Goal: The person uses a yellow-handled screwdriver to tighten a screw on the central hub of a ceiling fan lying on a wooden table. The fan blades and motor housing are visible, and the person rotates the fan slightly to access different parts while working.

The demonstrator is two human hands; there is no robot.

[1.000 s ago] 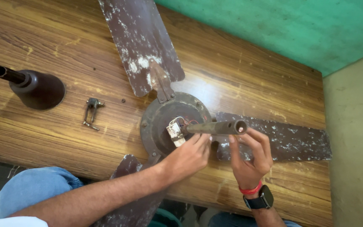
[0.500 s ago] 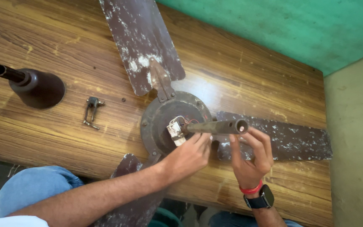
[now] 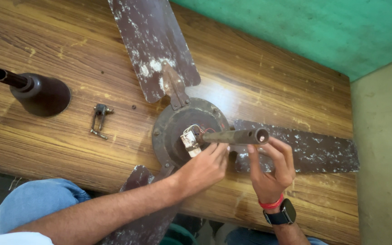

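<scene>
Head view of a ceiling fan lying on a wooden table [image 3: 60,149]. The round motor housing [image 3: 171,131] sits near the table's middle, with three worn, paint-flecked blades [image 3: 153,45] spreading from it: one toward the far edge, one toward the right, one toward the near edge under the forearm. A rusty rod [image 3: 234,136] rises from the hub toward the camera, its open end at the upper right. A small pale block [image 3: 189,141] with thin wires sits at the rod's base.

The left hand [image 3: 203,168] rests at the rod's base, fingertips together against the rod just beside the pale block. The right hand [image 3: 271,170], wearing a red band and a dark wristwatch [image 3: 281,213], is just below the rod's open end; its thumb and fingers are curled and slightly apart, and whether they touch the rod cannot be told.

At left, well apart from the fan, stand a dark bell-shaped cover [image 3: 39,93] with a short pipe and a small metal clamp [image 3: 99,119].
</scene>
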